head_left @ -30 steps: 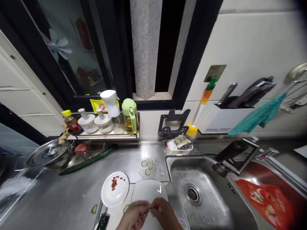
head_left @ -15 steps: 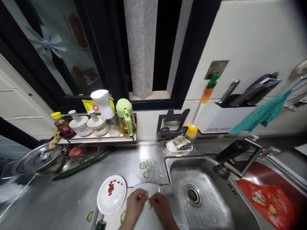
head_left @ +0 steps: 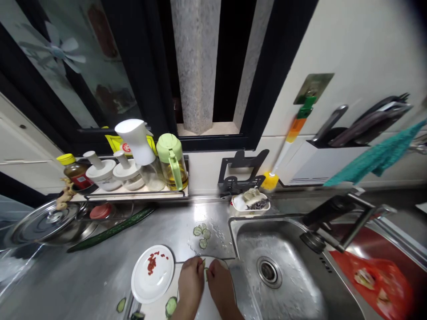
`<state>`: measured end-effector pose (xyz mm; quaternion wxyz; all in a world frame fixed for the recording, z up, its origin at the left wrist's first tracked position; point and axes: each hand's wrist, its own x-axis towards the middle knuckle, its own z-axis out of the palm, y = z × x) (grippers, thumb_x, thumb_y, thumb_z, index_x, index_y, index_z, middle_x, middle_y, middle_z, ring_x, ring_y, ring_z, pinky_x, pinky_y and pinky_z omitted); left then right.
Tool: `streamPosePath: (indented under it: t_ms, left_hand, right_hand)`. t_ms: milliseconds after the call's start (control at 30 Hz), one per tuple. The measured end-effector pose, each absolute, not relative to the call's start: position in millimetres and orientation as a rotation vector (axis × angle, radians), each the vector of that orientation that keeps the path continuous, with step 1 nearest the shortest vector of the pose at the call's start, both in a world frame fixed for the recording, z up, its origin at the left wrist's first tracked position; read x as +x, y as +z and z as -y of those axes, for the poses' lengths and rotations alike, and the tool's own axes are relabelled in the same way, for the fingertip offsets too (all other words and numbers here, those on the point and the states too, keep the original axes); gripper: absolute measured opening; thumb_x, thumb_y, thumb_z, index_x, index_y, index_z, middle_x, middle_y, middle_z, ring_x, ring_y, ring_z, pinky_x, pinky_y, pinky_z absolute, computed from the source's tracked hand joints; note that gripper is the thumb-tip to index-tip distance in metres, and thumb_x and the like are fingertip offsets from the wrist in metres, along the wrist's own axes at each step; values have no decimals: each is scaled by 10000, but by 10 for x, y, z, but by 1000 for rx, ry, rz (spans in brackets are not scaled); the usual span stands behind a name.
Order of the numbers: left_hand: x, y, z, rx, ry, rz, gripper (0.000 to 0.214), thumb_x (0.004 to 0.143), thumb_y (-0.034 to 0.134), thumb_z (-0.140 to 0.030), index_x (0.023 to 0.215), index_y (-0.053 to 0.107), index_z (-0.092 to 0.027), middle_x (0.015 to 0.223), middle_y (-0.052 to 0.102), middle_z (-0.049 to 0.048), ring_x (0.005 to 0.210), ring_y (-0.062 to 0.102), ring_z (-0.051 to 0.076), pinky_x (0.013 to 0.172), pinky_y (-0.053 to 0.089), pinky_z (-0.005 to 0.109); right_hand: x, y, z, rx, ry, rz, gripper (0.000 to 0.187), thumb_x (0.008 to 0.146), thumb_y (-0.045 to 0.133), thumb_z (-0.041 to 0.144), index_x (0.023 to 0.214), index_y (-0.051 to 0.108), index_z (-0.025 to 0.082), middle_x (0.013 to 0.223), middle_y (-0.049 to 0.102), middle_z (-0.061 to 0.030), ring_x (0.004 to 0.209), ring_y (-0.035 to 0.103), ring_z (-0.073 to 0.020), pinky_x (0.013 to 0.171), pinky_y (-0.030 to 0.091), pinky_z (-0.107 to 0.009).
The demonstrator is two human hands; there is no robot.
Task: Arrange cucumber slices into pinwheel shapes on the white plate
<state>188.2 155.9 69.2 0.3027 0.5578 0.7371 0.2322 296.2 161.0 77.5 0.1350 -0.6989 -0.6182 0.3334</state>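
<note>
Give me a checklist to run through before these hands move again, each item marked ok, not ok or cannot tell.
1. Left hand and right hand over the white plate: ok.
2. Cucumber piece between the hands: ok, a thin bit of green shows there.
3. Firm grip on it: cannot tell, the hands hide much of it.
4. Round plate with small red pieces apart from the hands: ok.
5. Loose slices together: not ok, a cluster of cucumber slices lies beyond the plate, a single slice left of the round plate.
6. Counter dry: not ok, water drops beside the cluster.
</note>
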Motion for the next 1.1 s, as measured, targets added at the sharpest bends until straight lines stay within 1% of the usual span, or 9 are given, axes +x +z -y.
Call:
streamPosePath:
  t_ms: [200,367,433,533,567,633,767,900,1100]
  left_hand:
    - [1919,559,-1506,1595,716,-2018,235,853,449,-216,958,655,-172,946,685,79,922,588,213,847,432,331]
    - [1911,476,-1481,1813,701,-1996,228,874,454,-177,836,678,-201,836,667,49,838,581,195,809,449,335]
    - [1894,458,-1467,1883,730,-1976,221,879,466,-176,841,682,-202,830,666,48,823,583,187,792,462,327]
    - [1857,431,-1426,2014,841,-1892,214,883,476,-170,927,683,-202,873,672,51,845,596,174,789,485,309]
    - [1844,420,-1410,2058,867,-1867,221,880,477,-157,953,680,-206,885,673,51,850,599,172,789,492,305]
    - [1818,396,-1380,2143,880,-1834,251,868,478,-123,998,673,-211,897,673,51,848,602,171,775,505,300]
    - [1787,343,-1349,2281,839,-1836,298,861,460,-96,1045,666,-207,895,661,62,830,601,173,741,523,299]
    - [1789,303,-1347,2362,814,-1853,316,871,442,-104,1070,662,-212,895,654,68,834,601,172,734,530,301]
    - [1784,279,-1353,2400,795,-1882,306,860,483,-104,1084,656,-221,909,646,62,837,587,170,746,529,299]
  right_hand:
    - [2975,784,-1614,-2066,918,1943,207,857,375,111,795,563,172,784,690,-99,765,645,-212,683,398,-304]
    - [2983,738,-1590,-2059,856,2031,241,876,364,103,861,600,155,849,695,-105,827,647,-210,735,425,-302]
    - [3005,684,-1540,-2032,831,2048,251,886,365,108,858,611,153,853,687,-103,824,641,-204,740,438,-299]
    - [3073,527,-1414,-1882,637,2093,256,883,383,95,875,633,150,873,674,-101,825,629,-199,752,464,-300]
    - [3103,456,-1367,-1798,514,2125,250,863,407,77,892,643,153,896,673,-101,861,624,-206,790,467,-307]
    - [3166,302,-1282,-1643,266,2195,309,782,442,1,917,656,179,890,674,-70,838,609,-210,803,474,-321]
    - [3246,68,-1189,-1435,-31,2278,421,705,514,10,1065,631,194,985,682,-53,903,586,-238,853,474,-340]
    - [3248,10,-1169,-1409,-153,2275,448,680,522,9,1084,617,179,983,682,-51,899,577,-246,858,466,-351]
    - [3258,-91,-1133,-1410,-168,2345,465,695,544,40,1136,600,174,1047,672,-56,953,557,-260,891,447,-357]
